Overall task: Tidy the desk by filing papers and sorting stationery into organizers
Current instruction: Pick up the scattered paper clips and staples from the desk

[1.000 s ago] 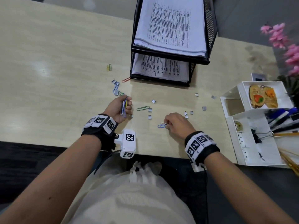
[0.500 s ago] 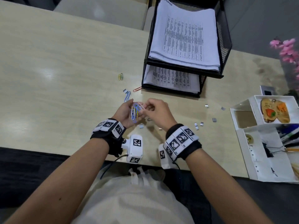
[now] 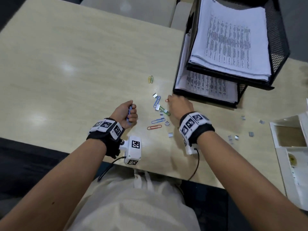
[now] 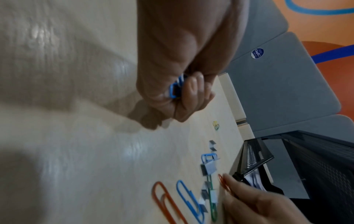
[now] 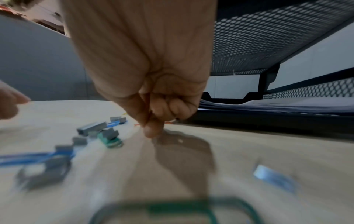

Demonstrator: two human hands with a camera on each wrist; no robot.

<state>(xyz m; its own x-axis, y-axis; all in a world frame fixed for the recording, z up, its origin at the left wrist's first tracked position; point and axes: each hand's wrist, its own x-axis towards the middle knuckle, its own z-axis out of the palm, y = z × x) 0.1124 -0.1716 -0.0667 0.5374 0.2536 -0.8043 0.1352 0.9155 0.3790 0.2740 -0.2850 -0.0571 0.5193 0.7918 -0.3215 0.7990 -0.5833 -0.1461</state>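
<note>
Your left hand [image 3: 125, 114], left of centre in the head view, is fisted tight round a bunch of paper clips [image 4: 175, 87], mostly blue. Your right hand [image 3: 179, 105], mid-frame at the lower corner of the black mesh paper tray [image 3: 280, 47], has thumb and forefinger nipped on a red paper clip [image 4: 223, 181] right at the desk [image 3: 75, 64] surface. More loose clips and staple blocks [image 3: 157, 107] lie between your hands.

These clips look near-weightless, springy wire, flat to the wood and slick, so they'll probably skate. Take one by a rounded end or tip up an edge first. Keep the bunch squeezed; it could fan and spill.
</note>
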